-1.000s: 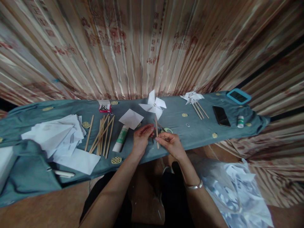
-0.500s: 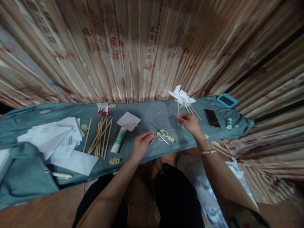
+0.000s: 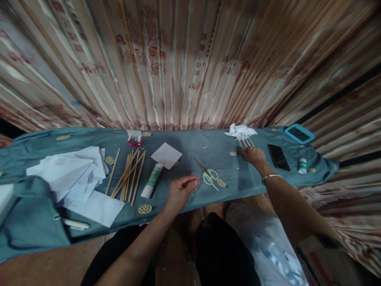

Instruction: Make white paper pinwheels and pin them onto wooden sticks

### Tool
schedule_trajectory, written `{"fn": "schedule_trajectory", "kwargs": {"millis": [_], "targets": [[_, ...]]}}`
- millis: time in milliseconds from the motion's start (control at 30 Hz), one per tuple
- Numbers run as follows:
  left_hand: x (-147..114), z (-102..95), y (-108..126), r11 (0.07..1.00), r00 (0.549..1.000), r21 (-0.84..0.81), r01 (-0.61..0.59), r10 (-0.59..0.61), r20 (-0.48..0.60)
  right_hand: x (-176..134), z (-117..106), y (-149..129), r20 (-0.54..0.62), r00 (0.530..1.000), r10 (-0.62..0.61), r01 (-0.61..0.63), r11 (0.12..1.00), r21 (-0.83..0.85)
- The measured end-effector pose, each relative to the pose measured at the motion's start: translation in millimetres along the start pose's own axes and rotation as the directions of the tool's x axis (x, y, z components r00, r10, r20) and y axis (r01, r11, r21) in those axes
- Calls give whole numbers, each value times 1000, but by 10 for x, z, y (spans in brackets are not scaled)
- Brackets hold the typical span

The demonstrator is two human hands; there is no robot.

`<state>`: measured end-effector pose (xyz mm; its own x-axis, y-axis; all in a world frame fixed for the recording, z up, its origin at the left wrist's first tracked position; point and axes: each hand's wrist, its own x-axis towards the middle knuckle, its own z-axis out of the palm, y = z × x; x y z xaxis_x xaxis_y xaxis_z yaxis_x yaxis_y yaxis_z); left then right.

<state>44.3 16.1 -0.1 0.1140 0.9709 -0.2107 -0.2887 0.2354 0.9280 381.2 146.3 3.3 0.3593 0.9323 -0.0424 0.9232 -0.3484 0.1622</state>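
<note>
My right hand [image 3: 253, 155] is closed around the stick of a paper pinwheel, at the lower ends of the sticks. White paper pinwheels [image 3: 241, 131] lie bunched together at the back of the table, their blades overlapping. My left hand [image 3: 182, 193] hovers at the front edge with thumb and fingers pinched; whatever may be between them is too small to make out. Just right of its fingertips lie scissors [image 3: 210, 176] with light green handles. A square of white paper [image 3: 166, 155] and a big glue stick [image 3: 152, 181] rest to its left.
Several wooden sticks [image 3: 127, 174] lie left of the glue. Beyond them spreads a pile of white paper [image 3: 71, 169], with a white pen [image 3: 76, 224] below. A small red box of metal pins [image 3: 135, 140] stands behind. A phone [image 3: 278, 157], a blue-framed device [image 3: 299, 134] and a small glue stick [image 3: 302, 165] are at right.
My right hand has moved right and lowered the upright pinwheel onto the others at the back. My left hand stays pinched near the scissors. The view has shifted slightly.
</note>
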Motion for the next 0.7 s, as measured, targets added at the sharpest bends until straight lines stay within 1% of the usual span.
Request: {"fn": "schedule_trajectory", "kwargs": {"millis": [167,333,433,533,600,633,667,700], "targets": [[-16,-18,14,1000,1000,11,-8,8,9,89,73,44,-7,1000,-17,17,1000,-16],[-13,-23,-9,1000,1000,-2,-13,13,8,126,80,46,-7,1000,-6,6,1000,-22],[-12,-19,-34,1000,1000,-17,-12,12,10,101,53,34,-14,1000,12,-13,1000,-22],[-18,-9,-65,999,1000,-46,-3,4,13,-9,22,12,-26,999,25,-26,999,-21],[-28,-1,-84,999,1000,-46,6,-5,14,-143,11,-22,-83,997,-5,4,1000,-9],[-35,2,-91,999,1000,-44,8,-8,16,-227,11,-52,-160,986,-49,50,999,4],[-43,4,-97,999,1000,-44,9,-8,19,-321,15,-94,-240,963,-120,129,991,24],[-52,5,-102,999,1000,-46,7,-6,19,-423,21,-151,-266,950,-163,180,983,38]]}}
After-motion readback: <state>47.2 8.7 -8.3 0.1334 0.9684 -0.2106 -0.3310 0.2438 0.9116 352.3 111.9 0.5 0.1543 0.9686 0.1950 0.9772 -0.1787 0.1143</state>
